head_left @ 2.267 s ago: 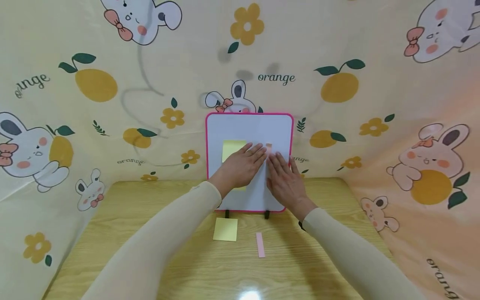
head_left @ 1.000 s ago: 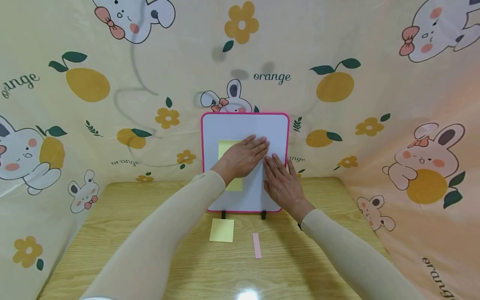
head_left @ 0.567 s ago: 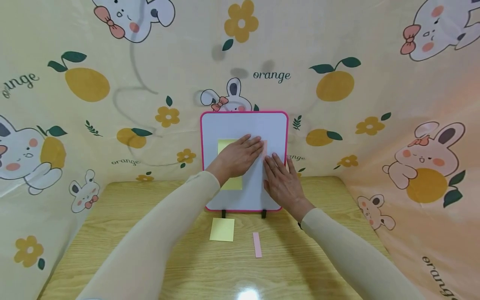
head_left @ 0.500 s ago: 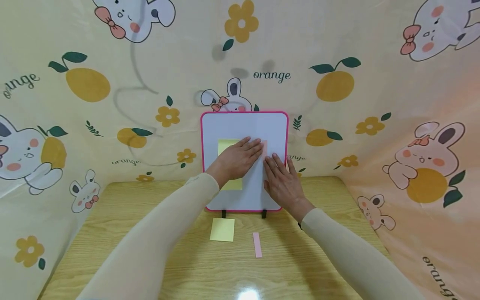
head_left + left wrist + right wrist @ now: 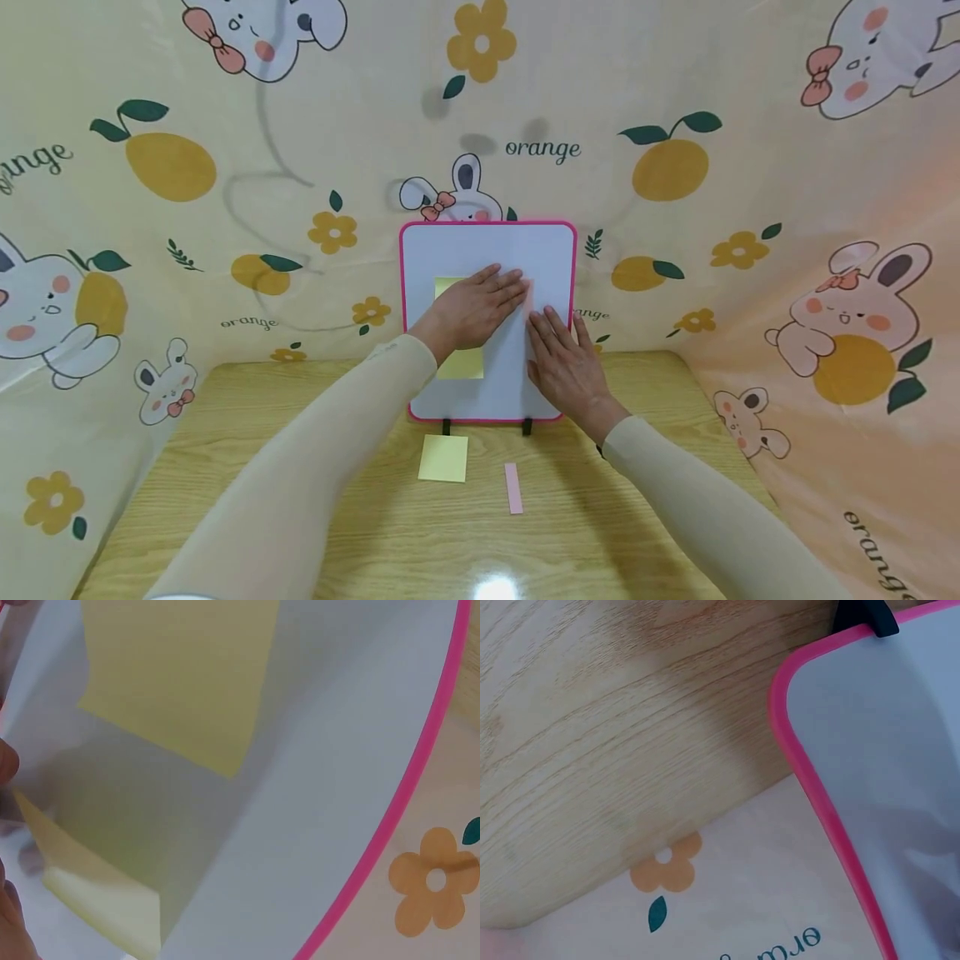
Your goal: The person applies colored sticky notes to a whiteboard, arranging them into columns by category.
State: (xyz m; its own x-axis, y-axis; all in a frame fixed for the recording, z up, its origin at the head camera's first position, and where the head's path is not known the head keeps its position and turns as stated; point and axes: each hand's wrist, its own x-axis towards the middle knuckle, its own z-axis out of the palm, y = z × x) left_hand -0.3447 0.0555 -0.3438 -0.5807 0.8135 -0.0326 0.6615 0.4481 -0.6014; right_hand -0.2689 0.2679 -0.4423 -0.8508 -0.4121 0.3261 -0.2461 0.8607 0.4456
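Note:
A small whiteboard [image 5: 491,250] with a pink frame stands upright on black feet. My left hand [image 5: 474,310] lies over it with straight fingers, their tips at a narrow pink sticky strip [image 5: 529,293] on the board. Just below, my right hand [image 5: 567,360] rests with extended fingers, its fingertips by the strip's lower part, which is hidden. Under my left hand and wrist, an upper yellow sticky note [image 5: 447,287] and a lower yellow sticky note [image 5: 463,365] show partly. In the left wrist view one yellow note [image 5: 105,900] lifts away from the board at its free edge.
On the wooden table [image 5: 600,533], in front of the board, lie a yellow sticky-note pad [image 5: 443,458] and another pink strip [image 5: 513,488]. Black stand feet [image 5: 527,427] jut out beneath the frame. A printed cloth [image 5: 300,150] hangs behind and at the sides.
My left hand covered the pink strip one second ago, then drew back left and uncovered part of it. It has since shifted slightly upward. My right hand stays almost still.

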